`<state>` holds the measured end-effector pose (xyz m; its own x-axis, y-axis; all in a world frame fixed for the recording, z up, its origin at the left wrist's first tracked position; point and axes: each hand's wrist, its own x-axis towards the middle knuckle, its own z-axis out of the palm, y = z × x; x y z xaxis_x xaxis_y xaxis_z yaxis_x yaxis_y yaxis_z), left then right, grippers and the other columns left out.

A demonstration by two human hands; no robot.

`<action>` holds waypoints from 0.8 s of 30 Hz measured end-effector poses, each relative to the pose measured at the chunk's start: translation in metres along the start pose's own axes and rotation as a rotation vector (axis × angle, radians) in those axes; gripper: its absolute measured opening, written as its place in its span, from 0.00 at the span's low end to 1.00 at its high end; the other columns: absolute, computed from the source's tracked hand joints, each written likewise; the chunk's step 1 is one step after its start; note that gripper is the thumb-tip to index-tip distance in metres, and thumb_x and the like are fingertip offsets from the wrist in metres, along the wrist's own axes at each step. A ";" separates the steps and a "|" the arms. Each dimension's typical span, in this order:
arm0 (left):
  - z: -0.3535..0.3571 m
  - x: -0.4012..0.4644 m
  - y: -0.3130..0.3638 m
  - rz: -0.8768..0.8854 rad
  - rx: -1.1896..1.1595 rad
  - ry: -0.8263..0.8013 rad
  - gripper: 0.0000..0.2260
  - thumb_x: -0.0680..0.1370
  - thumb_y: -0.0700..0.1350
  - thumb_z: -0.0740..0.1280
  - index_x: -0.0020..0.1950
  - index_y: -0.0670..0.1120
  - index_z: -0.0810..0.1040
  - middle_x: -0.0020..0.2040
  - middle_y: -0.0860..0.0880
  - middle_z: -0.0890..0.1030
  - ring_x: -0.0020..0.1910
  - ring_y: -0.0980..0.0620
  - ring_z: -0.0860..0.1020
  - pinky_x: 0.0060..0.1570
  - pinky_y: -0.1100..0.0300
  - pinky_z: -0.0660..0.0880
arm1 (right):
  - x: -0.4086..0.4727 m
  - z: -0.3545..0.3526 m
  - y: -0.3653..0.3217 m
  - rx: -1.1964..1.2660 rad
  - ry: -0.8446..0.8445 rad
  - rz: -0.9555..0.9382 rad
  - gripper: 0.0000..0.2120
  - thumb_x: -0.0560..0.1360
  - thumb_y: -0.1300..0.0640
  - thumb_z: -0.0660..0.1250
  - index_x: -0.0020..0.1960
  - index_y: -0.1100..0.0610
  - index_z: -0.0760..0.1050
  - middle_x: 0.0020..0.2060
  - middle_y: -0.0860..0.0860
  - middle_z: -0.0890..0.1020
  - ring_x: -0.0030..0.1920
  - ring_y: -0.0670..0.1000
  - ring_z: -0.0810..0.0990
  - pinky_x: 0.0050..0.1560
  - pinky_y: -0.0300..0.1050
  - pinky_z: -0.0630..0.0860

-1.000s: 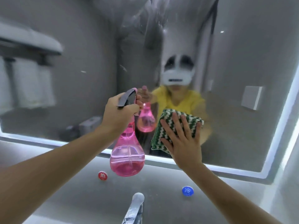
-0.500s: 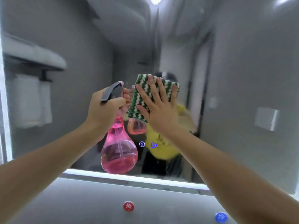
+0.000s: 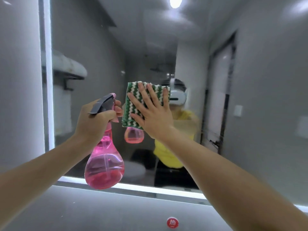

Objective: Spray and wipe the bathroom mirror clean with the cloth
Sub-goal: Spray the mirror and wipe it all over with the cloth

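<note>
- Compared with half a second ago, the cloth (image 3: 146,104) is seen slightly further right on the mirror (image 3: 103,64), so that the reflected headset, hidden before, is now uncovered at its right edge; the spray bottle is kept at the same spot beside it.
- The green-and-white zigzag cloth is pressed flat against the glass by the right hand (image 3: 150,112), whose fingers are spread straight across it.
- The pink spray bottle (image 3: 104,164) is gripped around its neck by the left hand (image 3: 95,120), fingers curled below the grey trigger head; the bottle is held upright, just left of the cloth, in front of the mirror's lower part.
- Pink liquid is seen filling the lower part of the bulb.
- A lit strip (image 3: 48,80) is seen along the mirror's left and bottom edges.
- A red round button (image 3: 172,222) bearing a character is seen on the grey surface below the mirror.
</note>
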<state>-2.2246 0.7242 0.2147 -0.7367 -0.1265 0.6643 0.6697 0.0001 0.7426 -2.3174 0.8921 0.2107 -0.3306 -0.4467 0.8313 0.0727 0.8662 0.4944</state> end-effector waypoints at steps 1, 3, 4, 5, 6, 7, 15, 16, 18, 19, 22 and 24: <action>0.004 0.000 0.003 0.001 -0.008 -0.001 0.14 0.70 0.25 0.62 0.49 0.38 0.79 0.38 0.44 0.79 0.21 0.62 0.73 0.21 0.74 0.66 | 0.000 -0.001 0.006 0.000 0.019 -0.030 0.28 0.79 0.39 0.42 0.77 0.45 0.51 0.77 0.52 0.53 0.76 0.54 0.50 0.72 0.64 0.42; 0.016 0.000 0.009 0.016 -0.019 -0.011 0.13 0.70 0.25 0.62 0.49 0.37 0.79 0.39 0.42 0.79 0.22 0.61 0.73 0.21 0.73 0.66 | 0.000 -0.001 0.024 0.001 0.086 -0.095 0.27 0.79 0.39 0.49 0.76 0.46 0.57 0.76 0.52 0.59 0.76 0.54 0.56 0.72 0.63 0.47; 0.024 -0.001 0.013 0.029 -0.029 -0.018 0.13 0.70 0.25 0.62 0.49 0.37 0.79 0.39 0.43 0.80 0.25 0.60 0.75 0.23 0.72 0.69 | -0.001 -0.001 0.037 0.002 0.117 -0.110 0.27 0.78 0.40 0.51 0.75 0.46 0.59 0.75 0.52 0.61 0.75 0.54 0.58 0.72 0.63 0.49; 0.033 -0.001 0.015 0.041 -0.038 -0.022 0.14 0.70 0.24 0.62 0.50 0.37 0.79 0.39 0.44 0.80 0.28 0.59 0.77 0.25 0.72 0.71 | -0.002 -0.002 0.052 -0.001 0.139 -0.102 0.26 0.78 0.40 0.52 0.75 0.46 0.60 0.75 0.52 0.61 0.75 0.54 0.59 0.72 0.63 0.50; 0.044 -0.002 0.019 0.047 -0.044 -0.035 0.14 0.70 0.24 0.62 0.51 0.36 0.79 0.39 0.44 0.80 0.28 0.59 0.77 0.25 0.72 0.71 | -0.005 -0.004 0.069 -0.006 0.152 -0.079 0.26 0.78 0.40 0.52 0.75 0.46 0.60 0.75 0.52 0.61 0.75 0.54 0.59 0.72 0.64 0.50; 0.057 -0.002 0.022 0.045 -0.049 -0.050 0.14 0.70 0.24 0.62 0.51 0.36 0.79 0.39 0.43 0.79 0.25 0.60 0.75 0.24 0.72 0.69 | -0.008 -0.006 0.088 -0.009 0.162 -0.050 0.26 0.79 0.40 0.52 0.75 0.45 0.60 0.75 0.52 0.61 0.75 0.54 0.58 0.72 0.64 0.50; 0.182 -0.006 0.062 0.101 -0.163 -0.137 0.18 0.68 0.22 0.59 0.42 0.43 0.78 0.36 0.45 0.79 0.35 0.50 0.76 0.33 0.63 0.75 | -0.043 -0.025 0.249 -0.089 0.250 0.128 0.25 0.80 0.40 0.52 0.75 0.46 0.61 0.74 0.54 0.63 0.74 0.55 0.61 0.69 0.67 0.55; 0.197 -0.010 0.069 0.099 -0.200 -0.151 0.19 0.69 0.22 0.58 0.40 0.44 0.78 0.34 0.48 0.80 0.33 0.53 0.77 0.33 0.63 0.75 | -0.051 -0.026 0.267 -0.099 0.252 0.145 0.25 0.80 0.40 0.52 0.75 0.46 0.61 0.74 0.55 0.62 0.74 0.55 0.61 0.68 0.67 0.55; 0.221 -0.015 0.081 0.100 -0.226 -0.182 0.19 0.69 0.21 0.56 0.39 0.42 0.78 0.32 0.50 0.80 0.30 0.57 0.77 0.32 0.67 0.75 | -0.066 -0.030 0.294 -0.100 0.233 0.175 0.25 0.81 0.40 0.50 0.76 0.47 0.59 0.75 0.55 0.61 0.74 0.55 0.59 0.69 0.67 0.54; 0.230 -0.017 0.084 0.099 -0.221 -0.191 0.18 0.69 0.21 0.56 0.40 0.41 0.78 0.33 0.49 0.79 0.30 0.57 0.77 0.32 0.67 0.75 | -0.073 -0.031 0.304 -0.093 0.218 0.184 0.25 0.81 0.40 0.48 0.76 0.47 0.58 0.75 0.55 0.60 0.75 0.55 0.58 0.69 0.67 0.53; 0.250 -0.021 0.092 0.110 -0.199 -0.186 0.17 0.69 0.22 0.57 0.40 0.42 0.78 0.35 0.46 0.78 0.32 0.55 0.77 0.32 0.66 0.75 | -0.090 -0.034 0.321 -0.067 0.159 0.207 0.27 0.81 0.40 0.43 0.77 0.47 0.56 0.76 0.55 0.56 0.76 0.55 0.54 0.71 0.66 0.48; 0.255 -0.021 0.095 0.109 -0.200 -0.187 0.17 0.69 0.22 0.57 0.40 0.42 0.78 0.34 0.47 0.79 0.32 0.55 0.77 0.32 0.66 0.75 | -0.098 -0.036 0.326 -0.061 0.128 0.224 0.27 0.80 0.40 0.42 0.77 0.47 0.55 0.77 0.54 0.54 0.76 0.54 0.52 0.72 0.65 0.45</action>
<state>-2.1698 0.9800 0.2926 -0.6512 0.0490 0.7574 0.7377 -0.1938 0.6468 -2.2274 1.2103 0.2997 -0.1782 -0.2737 0.9452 0.1880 0.9334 0.3058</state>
